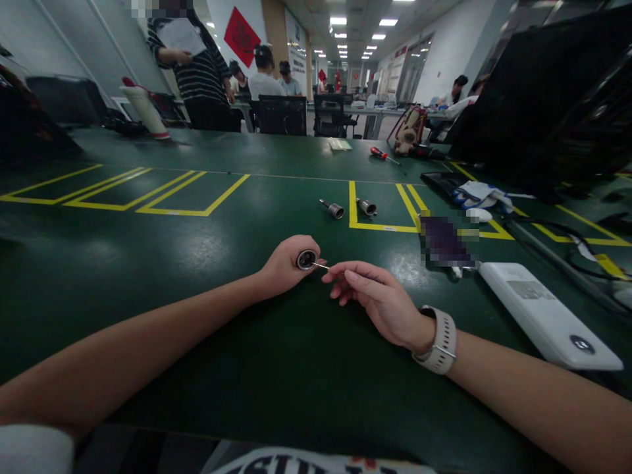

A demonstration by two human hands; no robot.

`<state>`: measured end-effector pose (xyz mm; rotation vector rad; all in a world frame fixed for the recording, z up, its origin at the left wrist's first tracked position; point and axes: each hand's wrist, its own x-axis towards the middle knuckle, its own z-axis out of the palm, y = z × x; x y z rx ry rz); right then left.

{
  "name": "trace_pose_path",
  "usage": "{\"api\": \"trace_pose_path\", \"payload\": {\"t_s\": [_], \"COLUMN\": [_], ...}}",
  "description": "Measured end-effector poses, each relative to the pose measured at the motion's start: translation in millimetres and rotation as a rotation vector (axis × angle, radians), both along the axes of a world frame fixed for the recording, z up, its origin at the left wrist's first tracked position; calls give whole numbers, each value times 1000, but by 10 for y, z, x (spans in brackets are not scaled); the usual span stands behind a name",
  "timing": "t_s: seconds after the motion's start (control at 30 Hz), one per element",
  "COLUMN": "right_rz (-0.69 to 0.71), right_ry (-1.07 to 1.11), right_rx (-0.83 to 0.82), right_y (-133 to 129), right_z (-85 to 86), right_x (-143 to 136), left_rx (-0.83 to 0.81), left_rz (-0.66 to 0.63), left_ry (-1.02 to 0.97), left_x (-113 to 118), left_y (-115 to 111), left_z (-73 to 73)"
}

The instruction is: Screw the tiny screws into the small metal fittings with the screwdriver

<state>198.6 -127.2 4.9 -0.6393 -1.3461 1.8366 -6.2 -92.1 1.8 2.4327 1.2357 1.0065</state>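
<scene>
My left hand is closed around a hole saw, whose round open rim is turned up toward me; the rest of it is hidden in the fist. A thin metal rod, like the arm of a hex key, runs from the cup's mouth to the fingertips of my right hand. Those fingertips pinch its outer end, and the other fingers curl loosely. Beyond my hands, a second hole saw lies on its side with its shank to the left. Another hole saw lies inside a yellow-taped box.
The green table carries yellow tape outlines. At the right lie a white power bank, a phone, cables and gloves. Farther back are a red screwdriver and a paper pad. A person stands across the table.
</scene>
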Motion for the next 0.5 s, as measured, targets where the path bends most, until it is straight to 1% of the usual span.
{"api": "trace_pose_path", "payload": {"t_s": [0.13, 0.2, 0.27, 0.4, 0.5], "right_rz": [9, 5, -10, -37, -27], "right_ry": [36, 41, 30, -12, -19], "right_rx": [-11, -11, -14, -2, 16], "right_y": [1, -1, -4, -8, -9], "right_z": [-2, -5, -7, -13, -18], "right_x": [1, -6, -14, -22, -21], "left_rx": [-50, -66, -70, -44, -17], "left_rz": [-64, -75, -48, 62, 67], "left_ry": [-65, -71, -65, -34, 15], "left_x": [-4, -4, -2, 2, 2], "left_y": [1, 4, 11, 29, 35], "left_z": [8, 4, -8, -39, -44]}}
